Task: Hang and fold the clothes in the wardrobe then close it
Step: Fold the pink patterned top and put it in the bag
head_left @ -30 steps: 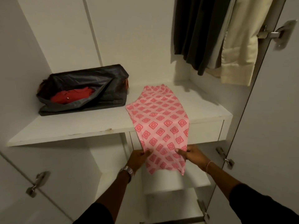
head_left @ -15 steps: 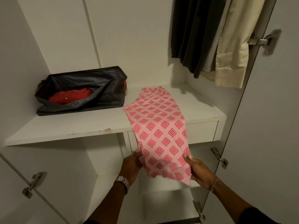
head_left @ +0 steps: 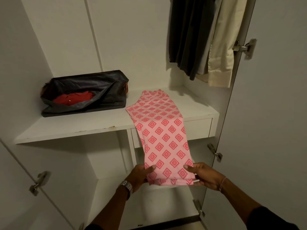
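A pink garment with a red diamond pattern (head_left: 163, 135) lies lengthwise on the white wardrobe shelf (head_left: 79, 125) and hangs over its front edge. My left hand (head_left: 141, 175) pinches the hanging end at its left corner, thumb on top. My right hand (head_left: 203, 175) pinches the right corner the same way. The bottom hem is doubled over between my hands. Dark and cream clothes (head_left: 204, 39) hang from above at the upper right.
A dark open bag (head_left: 93, 100) holding a red garment (head_left: 73, 99) sits on the shelf's left. A drawer front (head_left: 197, 128) lies under the shelf at right. The open wardrobe doors stand at left (head_left: 25, 188) and right (head_left: 269, 113). Lower shelves (head_left: 149, 201) are below.
My hands slid down the hanging cloth to its bottom end and now pinch both lower corners. The view has tilted slightly downward.
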